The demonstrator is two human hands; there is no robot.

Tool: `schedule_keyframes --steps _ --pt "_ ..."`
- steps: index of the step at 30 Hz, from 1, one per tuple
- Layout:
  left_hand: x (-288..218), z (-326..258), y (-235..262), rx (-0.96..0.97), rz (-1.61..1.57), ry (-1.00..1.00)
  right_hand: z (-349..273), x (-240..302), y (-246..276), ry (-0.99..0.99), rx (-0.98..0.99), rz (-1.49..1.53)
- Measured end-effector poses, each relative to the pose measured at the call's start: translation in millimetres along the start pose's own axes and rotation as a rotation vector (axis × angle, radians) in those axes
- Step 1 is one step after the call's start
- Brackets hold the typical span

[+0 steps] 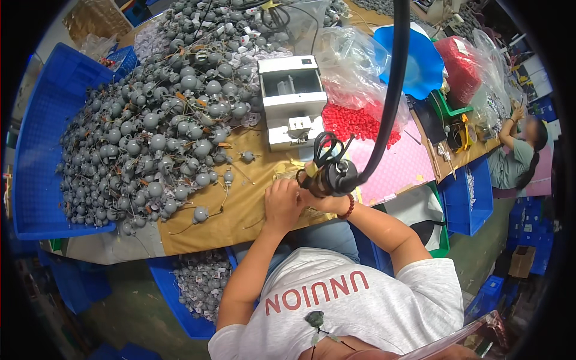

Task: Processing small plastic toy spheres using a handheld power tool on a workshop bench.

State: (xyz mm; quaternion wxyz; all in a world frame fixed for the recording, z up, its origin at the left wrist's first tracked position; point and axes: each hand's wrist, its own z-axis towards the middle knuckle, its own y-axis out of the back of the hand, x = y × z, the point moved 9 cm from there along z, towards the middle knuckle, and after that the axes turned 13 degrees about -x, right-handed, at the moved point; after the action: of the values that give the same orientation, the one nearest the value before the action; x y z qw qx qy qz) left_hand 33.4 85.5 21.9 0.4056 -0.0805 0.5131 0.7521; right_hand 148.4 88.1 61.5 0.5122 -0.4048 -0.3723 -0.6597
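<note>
My left hand (pixel 282 203) is closed at the table's near edge, its fingers curled inward against something I cannot make out. Right beside it, my right hand (pixel 327 204), with a red bead bracelet on the wrist, is bent inward too, and its fingers seem pinched. A black cylindrical hanging tool (pixel 337 177) on a thick black cable covers most of those fingers, and whether the hand touches it is unclear. Left of my hands, a grey ball-shaped part (pixel 200 214) with thin wires lies on the brown table covering (pixel 249 180). Just beyond the hands stands a white bench machine (pixel 292 102).
A large heap of grey ball parts (pixel 157 142) with wires spills from a blue crate (pixel 42 144). Small red pieces (pixel 360 123) lie beside a pink mat (pixel 402 168). A blue bowl (pixel 414 63) stands behind. Another person (pixel 519 150) works at far right.
</note>
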Motion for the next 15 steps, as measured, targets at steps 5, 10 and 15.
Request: schedule_keyframes --steps 5,10,15 --pt "-1 2 1 -0.030 -0.064 0.028 -23 -17 -6 0.407 0.142 -0.311" --pt "13 -4 -10 0.022 -0.150 0.073 -21 -11 -10 0.383 0.105 -0.262" --pt "7 1 -6 -0.007 -0.150 0.066 -16 3 -14 0.468 0.107 -0.290"
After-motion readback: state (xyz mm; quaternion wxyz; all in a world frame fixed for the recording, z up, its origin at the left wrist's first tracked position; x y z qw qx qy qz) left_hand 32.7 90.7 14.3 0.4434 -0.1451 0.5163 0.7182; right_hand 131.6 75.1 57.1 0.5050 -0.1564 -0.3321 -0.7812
